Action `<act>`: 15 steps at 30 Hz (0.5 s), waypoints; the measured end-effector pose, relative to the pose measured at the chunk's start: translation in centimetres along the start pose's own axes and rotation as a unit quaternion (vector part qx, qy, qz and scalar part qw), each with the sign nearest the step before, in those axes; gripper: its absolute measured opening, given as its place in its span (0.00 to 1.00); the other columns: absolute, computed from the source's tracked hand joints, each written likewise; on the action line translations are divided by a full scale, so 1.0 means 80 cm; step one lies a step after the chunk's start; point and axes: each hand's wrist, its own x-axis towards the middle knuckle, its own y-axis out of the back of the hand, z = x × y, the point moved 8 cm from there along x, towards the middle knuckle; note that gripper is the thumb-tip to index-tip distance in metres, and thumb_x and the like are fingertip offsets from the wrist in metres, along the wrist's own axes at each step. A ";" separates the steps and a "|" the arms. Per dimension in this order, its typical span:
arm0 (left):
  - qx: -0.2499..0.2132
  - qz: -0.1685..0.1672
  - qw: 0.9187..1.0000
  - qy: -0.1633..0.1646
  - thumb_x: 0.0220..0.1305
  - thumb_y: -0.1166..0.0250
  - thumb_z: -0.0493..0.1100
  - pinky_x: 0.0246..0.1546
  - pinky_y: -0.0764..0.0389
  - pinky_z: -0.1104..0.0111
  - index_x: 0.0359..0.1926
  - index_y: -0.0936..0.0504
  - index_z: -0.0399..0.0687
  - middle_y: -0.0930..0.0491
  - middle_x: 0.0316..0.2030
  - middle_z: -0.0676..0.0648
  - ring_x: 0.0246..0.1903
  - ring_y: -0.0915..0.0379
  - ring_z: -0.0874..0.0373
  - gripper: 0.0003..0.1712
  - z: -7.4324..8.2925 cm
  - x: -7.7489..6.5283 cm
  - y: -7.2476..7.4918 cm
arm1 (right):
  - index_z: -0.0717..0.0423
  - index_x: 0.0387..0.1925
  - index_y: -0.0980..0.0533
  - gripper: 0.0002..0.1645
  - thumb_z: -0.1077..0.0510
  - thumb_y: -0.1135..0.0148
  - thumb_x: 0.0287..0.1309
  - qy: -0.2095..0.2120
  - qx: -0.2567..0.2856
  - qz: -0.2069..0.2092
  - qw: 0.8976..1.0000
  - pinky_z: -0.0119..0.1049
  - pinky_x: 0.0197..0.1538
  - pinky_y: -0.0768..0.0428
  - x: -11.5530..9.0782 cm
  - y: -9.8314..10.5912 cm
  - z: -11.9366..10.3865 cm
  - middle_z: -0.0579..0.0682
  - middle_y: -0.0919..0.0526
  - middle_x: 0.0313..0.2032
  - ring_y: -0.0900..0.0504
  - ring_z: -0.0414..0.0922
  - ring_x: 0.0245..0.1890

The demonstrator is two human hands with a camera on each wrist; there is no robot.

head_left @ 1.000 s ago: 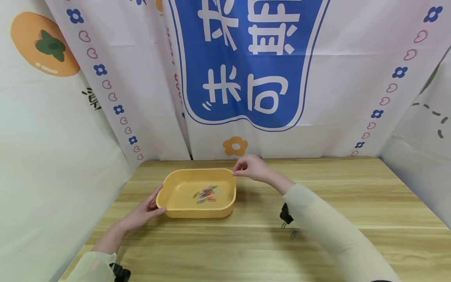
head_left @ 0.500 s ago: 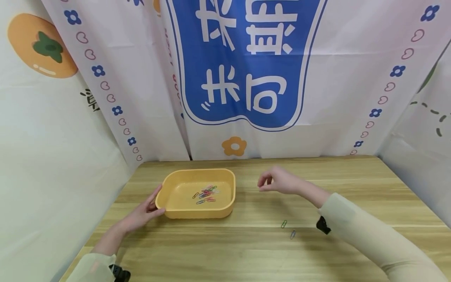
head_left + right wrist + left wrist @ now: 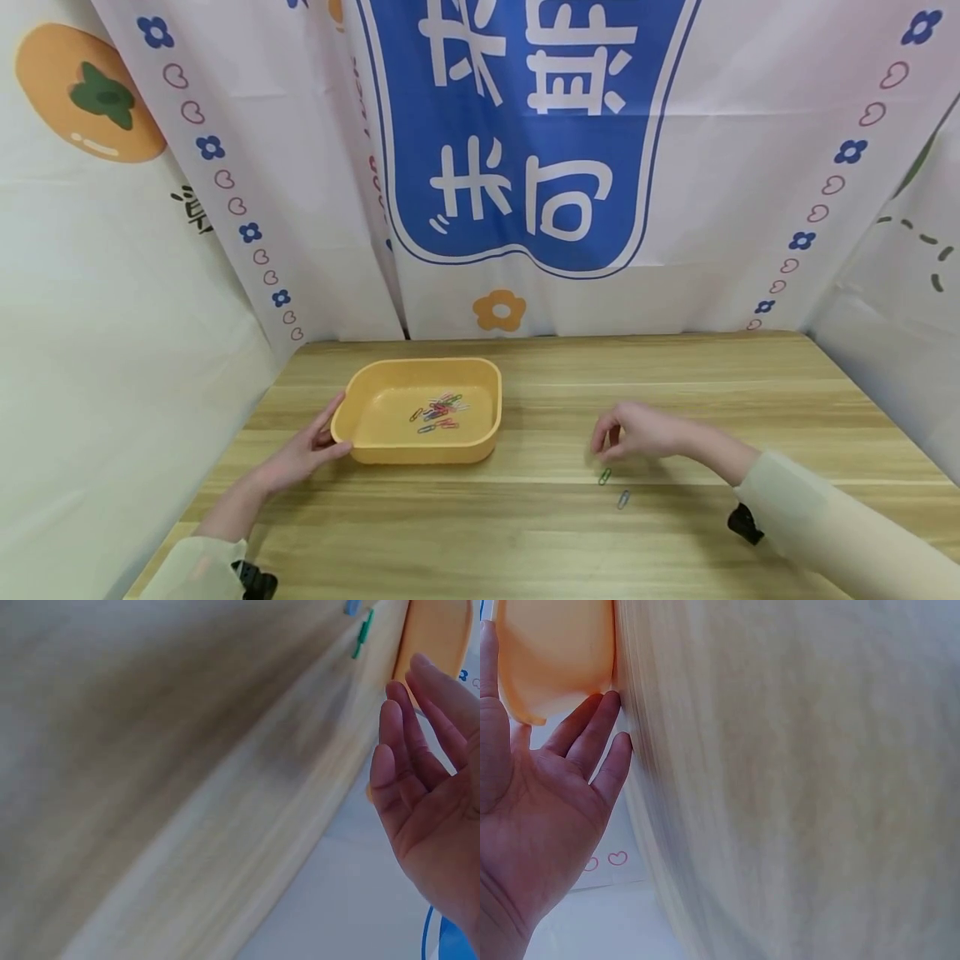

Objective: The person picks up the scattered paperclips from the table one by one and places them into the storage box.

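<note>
Around the left end of a yellow plastic tray (image 3: 420,454), my left hand (image 3: 303,454) rests with its thumb at the front corner and its fingers along the side. In the left wrist view, fairly straight fingertips touch the tray wall. Colourful paper clips (image 3: 442,408) lie in a loose pile inside the tray. On the table to the right are a green paper clip (image 3: 605,476) and a blue-purple paper clip (image 3: 623,499). Just above the green clip hovers my right hand (image 3: 641,432), fingers loosely bent; its wrist view shows a gap between thumb and fingers, holding nothing.
The wood-grain table (image 3: 525,542) ends at a hanging white printed cloth (image 3: 720,208) at the back. More cloth walls (image 3: 112,333) stand close at the left and right. A dark wrist strap (image 3: 745,523) sits on my right sleeve.
My right hand has left the tray's far right corner, moving right and then down towards the green paper clip. My left hand and the tray stay in place.
</note>
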 end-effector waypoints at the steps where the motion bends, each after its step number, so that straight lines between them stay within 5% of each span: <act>1: 0.000 0.000 1.000 0.000 0.68 0.38 0.47 0.61 0.39 0.44 0.78 0.64 0.52 0.49 0.68 0.24 0.63 0.39 0.33 0.51 0.000 0.000 0.000 | 0.56 0.31 0.16 0.04 0.64 0.28 0.52 -0.006 0.008 -0.002 1.000 0.32 0.35 0.21 -0.002 -0.002 0.002 0.40 0.17 0.30 0.22 0.36 0.31; 15: -0.002 -0.003 1.000 -0.002 0.68 0.38 0.47 0.60 0.36 0.46 0.78 0.64 0.51 0.52 0.69 0.24 0.63 0.39 0.33 0.51 0.001 -0.001 0.000 | 0.56 0.30 0.17 0.07 0.68 0.27 0.49 -0.006 0.056 -0.015 0.998 0.30 0.36 0.20 -0.011 -0.025 0.014 0.44 0.22 0.32 0.23 0.35 0.32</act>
